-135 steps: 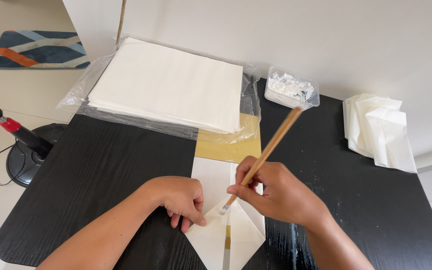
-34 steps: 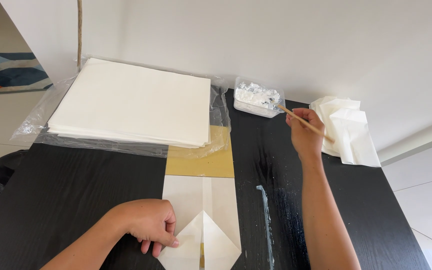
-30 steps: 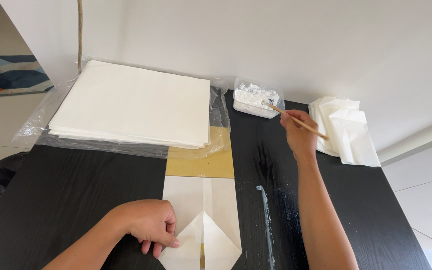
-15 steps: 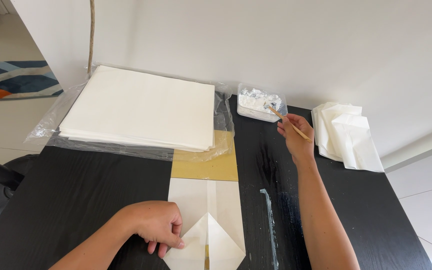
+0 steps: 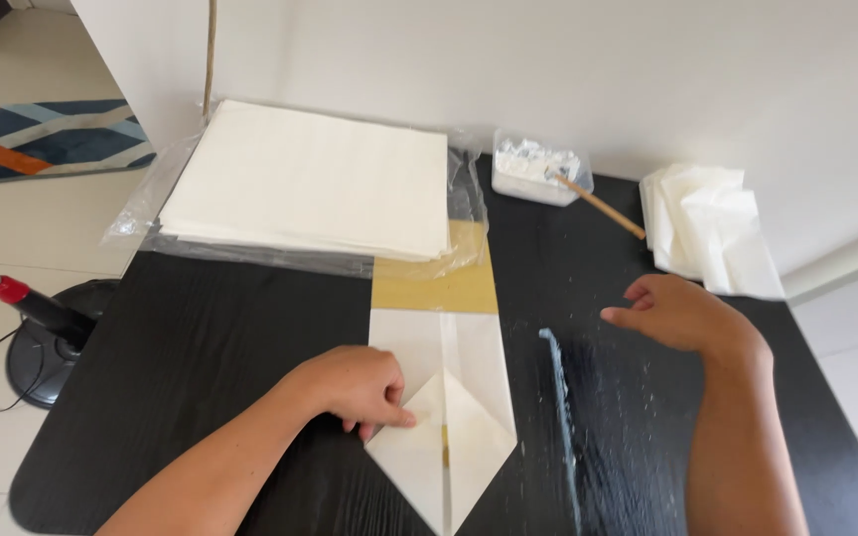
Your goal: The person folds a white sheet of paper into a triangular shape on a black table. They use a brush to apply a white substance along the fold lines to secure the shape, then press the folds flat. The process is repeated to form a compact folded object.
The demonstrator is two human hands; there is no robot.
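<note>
Left hand [image 5: 355, 387] presses flat on folded paper [image 5: 444, 417]; right hand [image 5: 682, 313] hovers open, empty.

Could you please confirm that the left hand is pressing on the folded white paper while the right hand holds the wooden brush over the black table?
Not quite. In the head view the right hand is empty; the wooden brush rests in the small plastic tub of white paste. The rest holds: the left hand presses on the folded white paper, and the right hand hovers over the black table.
</note>
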